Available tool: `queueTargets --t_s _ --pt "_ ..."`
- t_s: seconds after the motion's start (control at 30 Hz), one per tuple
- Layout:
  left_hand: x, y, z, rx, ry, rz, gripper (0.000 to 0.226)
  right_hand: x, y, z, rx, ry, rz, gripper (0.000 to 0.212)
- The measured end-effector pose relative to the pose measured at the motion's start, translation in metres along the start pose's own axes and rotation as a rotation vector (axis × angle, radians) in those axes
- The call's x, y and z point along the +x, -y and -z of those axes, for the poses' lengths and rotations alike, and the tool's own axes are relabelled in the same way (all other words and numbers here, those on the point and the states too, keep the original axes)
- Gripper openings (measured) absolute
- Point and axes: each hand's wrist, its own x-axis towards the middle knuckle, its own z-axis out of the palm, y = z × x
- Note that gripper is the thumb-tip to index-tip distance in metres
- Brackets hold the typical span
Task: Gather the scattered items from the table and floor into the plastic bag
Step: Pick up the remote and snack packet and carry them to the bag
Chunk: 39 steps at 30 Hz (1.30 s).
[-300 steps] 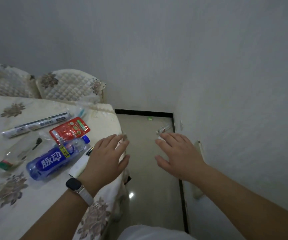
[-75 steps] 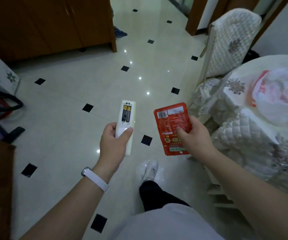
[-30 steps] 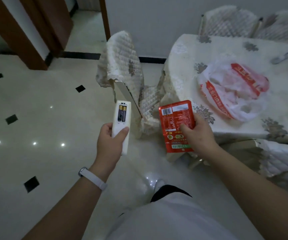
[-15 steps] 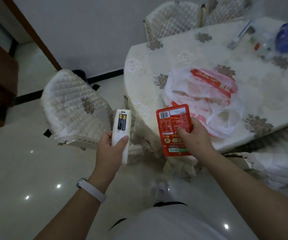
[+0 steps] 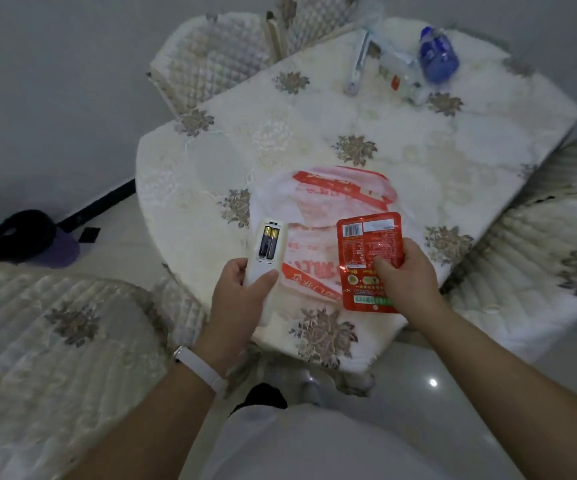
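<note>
A white and red plastic bag (image 5: 328,202) lies crumpled on the near side of the round table (image 5: 453,147). My left hand (image 5: 242,292) grips a white remote control (image 5: 266,247), its battery bay uncovered with two batteries showing. My right hand (image 5: 408,275) holds a red snack packet (image 5: 366,251) by its lower right part. Both items hover over the bag's near edge. At the table's far side lie a blue bottle (image 5: 438,57), a long toothpaste box (image 5: 358,64) and a clear packet (image 5: 401,76).
Quilted chairs stand around the table: one at near left (image 5: 62,341), one at right (image 5: 540,265), two at the back (image 5: 217,57). A dark cap and a purple object (image 5: 30,237) lie on the floor at left. Glossy floor shows below.
I have turned and stepped to the table. Both hands, still holding the remote and the packet, now sit over the bag instead of beside the table edge.
</note>
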Motion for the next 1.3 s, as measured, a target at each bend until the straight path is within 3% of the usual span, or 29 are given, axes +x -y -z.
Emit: queueTargets --t_s 0.27,0.57,0.87,1.0,1.13,1.3 --pt "0.103 -0.028 -0.025 0.054 0.307 -0.038 0.027 0.029 0.019 -0.021 0.0 -0.253 -0.096 0.016" --pt "0.155 -0.023 -0.063 0.308 0.53 -0.107 0.026 0.046 0.006 -0.083 -0.02 -0.208 -0.202 0.016" --pt "0.16 0.014 -0.072 0.524 0.591 -0.01 0.035 0.059 -0.027 -0.09 -0.098 -0.097 -0.336 0.025" --pt "0.156 0.024 -0.069 0.639 0.627 -0.067 0.048 0.064 -0.038 -0.087 -0.207 -0.05 -0.347 0.028" --pt "0.157 0.031 -0.065 0.766 0.598 -0.068 0.039 0.069 -0.046 -0.088 -0.279 -0.035 -0.322 0.029" --pt "0.162 0.034 -0.067 0.707 0.539 -0.035 0.041 0.068 -0.047 -0.088 -0.354 -0.038 -0.3 0.033"
